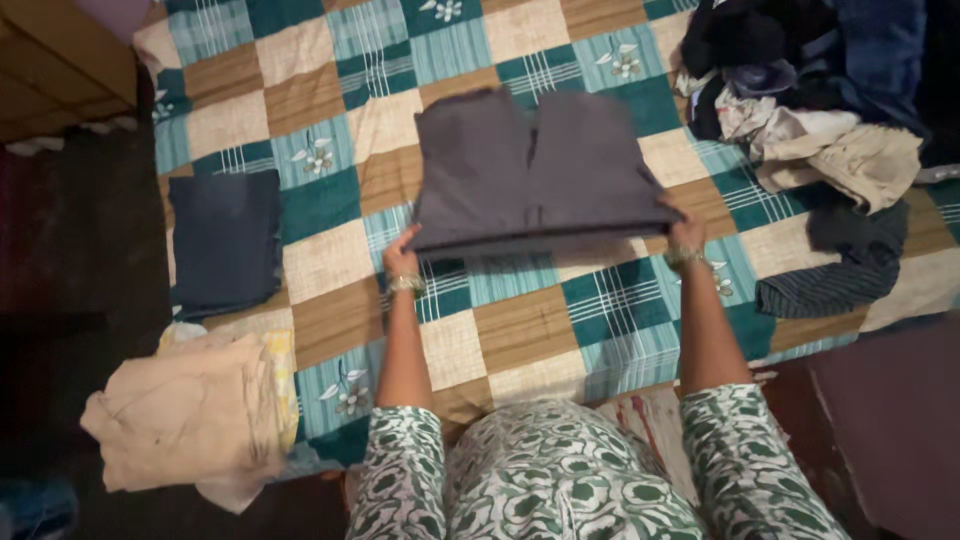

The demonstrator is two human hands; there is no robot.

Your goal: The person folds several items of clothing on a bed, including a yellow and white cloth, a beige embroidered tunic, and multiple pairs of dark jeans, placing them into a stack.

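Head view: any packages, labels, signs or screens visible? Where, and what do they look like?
None in view: no package, label, sign or screen.
Only cloth shows: a grey garment held at its near corners by the left hand and right hand, over a checked bedspread in teal, brown and cream.
Folded dark garment at left, cream cloth at near left, clothes pile at far right.

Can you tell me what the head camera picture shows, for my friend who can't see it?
Both hands, left hand and right hand, hold a folded grey garment over a checked bedspread. Folded clothes lie left; a jumbled clothes pile lies right.
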